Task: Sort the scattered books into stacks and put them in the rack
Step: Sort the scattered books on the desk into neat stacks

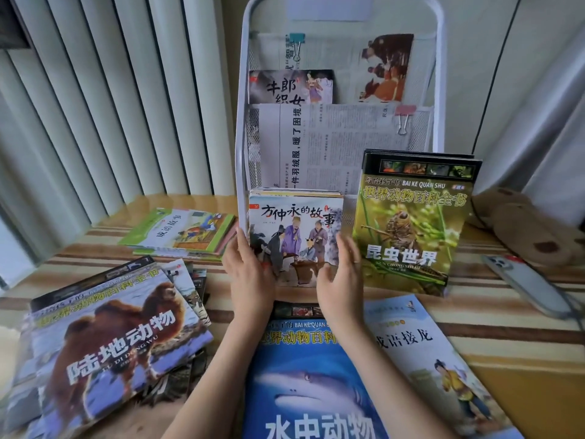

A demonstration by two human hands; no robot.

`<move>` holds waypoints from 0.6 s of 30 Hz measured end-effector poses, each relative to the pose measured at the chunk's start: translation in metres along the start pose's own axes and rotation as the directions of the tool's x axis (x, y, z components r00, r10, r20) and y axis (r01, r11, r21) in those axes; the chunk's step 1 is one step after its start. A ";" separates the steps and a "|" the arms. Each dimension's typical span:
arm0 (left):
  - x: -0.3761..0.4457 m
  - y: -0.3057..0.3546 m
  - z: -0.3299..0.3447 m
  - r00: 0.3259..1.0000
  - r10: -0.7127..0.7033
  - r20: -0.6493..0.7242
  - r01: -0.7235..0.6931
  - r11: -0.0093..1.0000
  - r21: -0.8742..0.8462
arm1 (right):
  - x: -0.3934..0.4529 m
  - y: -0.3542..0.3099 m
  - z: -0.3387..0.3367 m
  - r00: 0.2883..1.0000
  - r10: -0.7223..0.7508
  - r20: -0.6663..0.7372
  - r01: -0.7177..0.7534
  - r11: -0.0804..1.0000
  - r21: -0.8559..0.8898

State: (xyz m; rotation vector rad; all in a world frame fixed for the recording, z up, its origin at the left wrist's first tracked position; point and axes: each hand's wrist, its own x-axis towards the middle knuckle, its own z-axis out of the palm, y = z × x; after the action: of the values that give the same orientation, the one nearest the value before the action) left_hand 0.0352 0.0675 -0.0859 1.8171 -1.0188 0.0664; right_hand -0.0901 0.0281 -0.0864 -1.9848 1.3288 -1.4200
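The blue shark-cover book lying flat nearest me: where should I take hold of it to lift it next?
Grip the blue shark-cover book at its left long edge, coming in from the left. That edge is bare, while the pale blue idiom book seems to overlap its right edge. Both forearms cross its top, so free the hands first.

Your left hand [250, 274] and right hand [340, 274] covered the lower corners of the storybook stack [296, 236], so you could not count its books. The shark book [313, 384] ran off the bottom edge. The camel book [107, 343] hid the pile beneath it.
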 end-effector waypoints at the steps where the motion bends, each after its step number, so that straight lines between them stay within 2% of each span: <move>1: -0.003 0.006 -0.004 0.997 0.059 -0.055 -0.056 0.997 0.044 | 0.000 -0.002 -0.010 0.999 -0.026 -0.021 0.026 1.000 0.012; 2: -0.007 0.013 -0.007 0.987 0.139 -0.078 -0.133 0.987 0.087 | -0.001 -0.001 -0.022 0.999 -0.035 -0.029 0.035 0.999 0.001; 3: -0.013 0.021 -0.009 0.976 0.215 -0.037 -0.209 0.971 0.118 | -0.001 0.002 -0.037 0.999 -0.027 -0.031 0.025 0.999 -0.047; 5: -0.030 0.040 -0.009 0.913 0.324 0.249 -0.365 0.920 0.141 | 0.002 0.017 -0.070 0.997 0.076 0.013 -0.070 0.962 -0.265; 7: -0.055 0.055 -0.002 0.750 0.336 0.570 -0.504 0.848 0.163 | 0.004 0.037 -0.102 0.938 0.325 0.123 -0.216 0.822 -0.526; 9: -0.081 0.063 0.007 0.565 0.237 0.790 -0.557 0.816 0.154 | -0.001 0.049 -0.125 0.813 0.530 0.242 -0.308 0.744 -0.593; 10: -0.090 0.065 0.010 0.506 0.194 0.840 -0.563 0.812 0.151 | -0.007 0.054 -0.131 0.765 0.570 0.300 -0.340 0.752 -0.565; 11: -0.097 0.066 0.013 0.479 0.162 0.863 -0.561 0.813 0.158 | -0.013 0.057 -0.134 0.747 0.572 0.337 -0.358 0.775 -0.522; 13: -0.102 0.067 0.016 0.472 0.126 0.873 -0.535 0.828 0.170 | -0.021 0.062 -0.138 0.783 0.521 0.340 -0.387 0.835 -0.390; 15: -0.100 0.069 0.018 0.464 0.112 0.879 -0.495 0.855 0.153 | -0.022 0.061 -0.142 0.834 0.467 0.292 -0.438 0.884 -0.164; 18: -0.098 0.070 0.017 0.486 0.153 0.860 -0.330 0.944 0.019 | -0.018 0.059 -0.151 0.893 0.380 0.241 -0.412 0.906 0.098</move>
State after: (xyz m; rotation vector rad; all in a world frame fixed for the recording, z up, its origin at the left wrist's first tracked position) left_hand -0.0808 0.1039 -0.0882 1.8484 -2.0375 -0.6684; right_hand -0.2519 0.0475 -0.0745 -1.6014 1.3868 -1.0439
